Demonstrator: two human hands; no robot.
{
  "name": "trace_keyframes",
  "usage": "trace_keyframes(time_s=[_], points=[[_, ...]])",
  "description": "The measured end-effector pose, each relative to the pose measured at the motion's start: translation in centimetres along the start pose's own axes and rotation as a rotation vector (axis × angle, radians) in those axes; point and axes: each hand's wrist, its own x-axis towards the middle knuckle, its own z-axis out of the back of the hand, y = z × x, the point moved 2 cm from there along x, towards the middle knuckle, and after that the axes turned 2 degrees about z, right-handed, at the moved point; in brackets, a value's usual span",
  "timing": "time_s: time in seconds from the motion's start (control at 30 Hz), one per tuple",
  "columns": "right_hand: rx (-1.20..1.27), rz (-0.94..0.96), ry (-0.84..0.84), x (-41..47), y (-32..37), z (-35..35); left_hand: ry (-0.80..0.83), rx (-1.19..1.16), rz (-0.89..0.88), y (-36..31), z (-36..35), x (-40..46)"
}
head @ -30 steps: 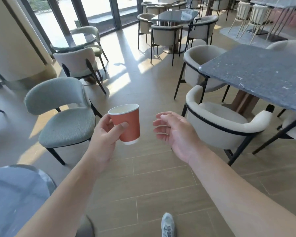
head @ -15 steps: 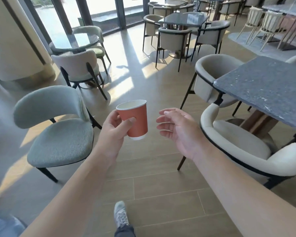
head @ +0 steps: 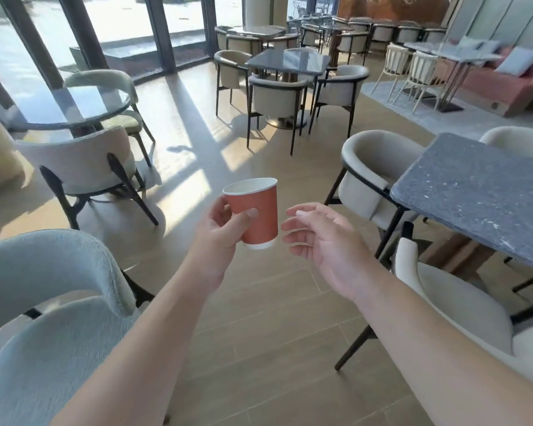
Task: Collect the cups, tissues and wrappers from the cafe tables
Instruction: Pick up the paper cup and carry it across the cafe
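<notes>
Fingers (head: 220,210) of left hand (head: 219,232) gripping red cup (head: 256,215), upright

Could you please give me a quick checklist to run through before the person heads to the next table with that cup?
1. Cup held firmly: ok. The left hand grips the red paper cup round its side.
2. Cup upright: ok, tilted only slightly.
3. Cup empty: cannot tell; its inside is not visible.
4. Other hand free for more litter: ok. The right hand is open and holds nothing.
5. Path ahead: ok. Bare wooden floor lies between the chairs.
6. Litter on the grey table to the right: none on the visible part; the rest is out of frame.
</notes>
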Motion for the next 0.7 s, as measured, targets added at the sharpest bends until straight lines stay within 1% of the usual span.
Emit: trace_keyframes(time_s=[0.1, 0.2, 0.3, 0.47, 0.6, 0.7], points=[[-0.008, -0.008, -0.045, 4.7, -0.1, -1.2, 0.026, -0.017, -0.01, -0.8, 2.0, 5.2], [0.038, -0.014, -0.102, 9.6, 0.1, -1.7, 0.009, -0.02, -0.005, -0.7, 4.3, 9.8], [0.068, 0.0, -0.114, 14.6, -0.1, -1.8, 0.003, 0.003, 0.009, -0.1, 5.6, 14.8], [0.117, -0.012, -0.118, 23.2, -1.1, -0.1, 0.032, 0.039, 0.039, 1.8, 5.1, 23.1], [0.14, -0.025, -0.115, 32.0, -1.6, 2.8, 0.03, 0.094, 0.047, 3.6, 4.2, 32.2], [0.157, -0.038, -0.126, 38.2, -0.7, 6.0, 0.033, 0.144, 0.076, 4.6, 2.4, 39.7]])
